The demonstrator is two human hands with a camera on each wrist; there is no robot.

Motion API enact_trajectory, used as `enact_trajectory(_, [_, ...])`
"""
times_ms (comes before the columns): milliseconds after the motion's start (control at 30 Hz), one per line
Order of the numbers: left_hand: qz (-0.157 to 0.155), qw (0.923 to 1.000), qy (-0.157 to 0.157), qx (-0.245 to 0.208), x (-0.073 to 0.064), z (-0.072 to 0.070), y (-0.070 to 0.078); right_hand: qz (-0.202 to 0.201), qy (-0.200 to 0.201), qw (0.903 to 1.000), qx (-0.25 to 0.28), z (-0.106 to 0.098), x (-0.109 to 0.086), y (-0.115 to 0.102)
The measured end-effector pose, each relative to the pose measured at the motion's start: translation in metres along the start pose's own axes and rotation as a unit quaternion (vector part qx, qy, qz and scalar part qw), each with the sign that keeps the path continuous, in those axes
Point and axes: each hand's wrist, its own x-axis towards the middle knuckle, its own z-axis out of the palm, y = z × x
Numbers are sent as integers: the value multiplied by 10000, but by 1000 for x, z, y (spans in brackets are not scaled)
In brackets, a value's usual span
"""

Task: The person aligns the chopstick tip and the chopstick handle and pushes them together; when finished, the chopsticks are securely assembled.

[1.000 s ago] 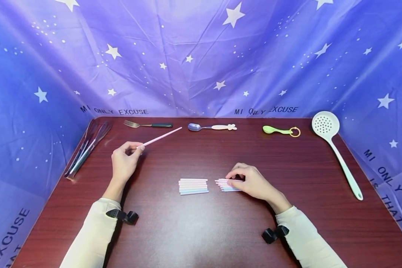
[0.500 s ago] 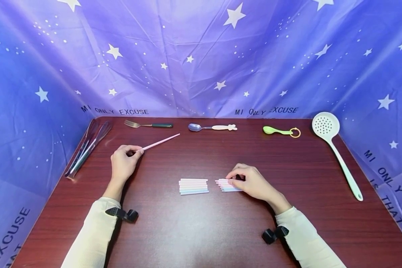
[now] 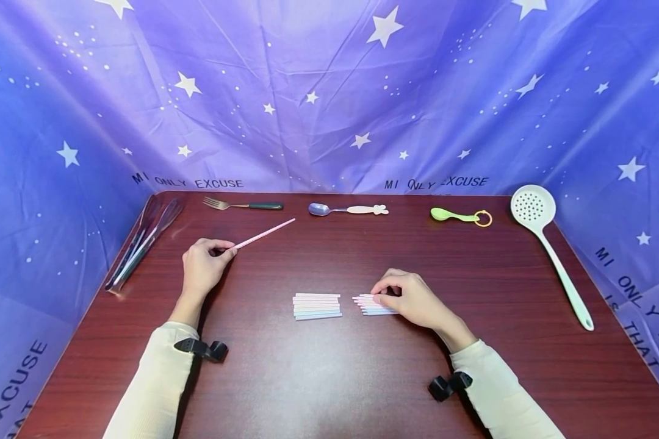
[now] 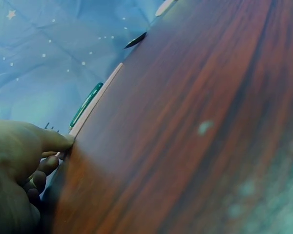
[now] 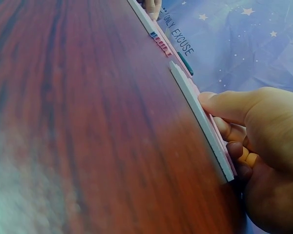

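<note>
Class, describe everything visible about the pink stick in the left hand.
The pink stick is thin, straight and smooth-looking, perhaps plastic or paper. The left hand pinches one end between thumb and fingers; the other end points away, slanting rightward toward the pale-handled spoon. Whether it touches the table is unclear.

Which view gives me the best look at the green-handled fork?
The head view: it shows the whole fork, tines to green handle, unobstructed. The left wrist view shows its handle beyond the pink stick, with small tine tips near the left hand; the right wrist view shows just some green handle.
</note>
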Motion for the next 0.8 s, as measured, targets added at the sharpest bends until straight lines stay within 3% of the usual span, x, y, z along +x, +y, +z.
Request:
enact_trajectory(200, [-79, 10000, -8, -43, 1, -2, 1, 1, 107, 9999, -9, 1, -1, 2])
enact_trajectory(400, [-334, 9981, -92, -500, -7, -8, 13, 7, 102, 9999, -43, 3, -2, 4])
enact_trajectory(533, [-186, 9930, -603, -1001, -16, -4, 34, -7, 114, 9999, -50, 2, -2, 3])
enact_trajectory(633, [-48, 9835, -1085, -1449, -23, 5, 48, 12, 124, 9999, -32, 2, -3, 3])
enact_trajectory(800, [253, 9729, -1625, -1624, -37, 20, 65, -41, 148, 9999, 16, 2, -2, 3])
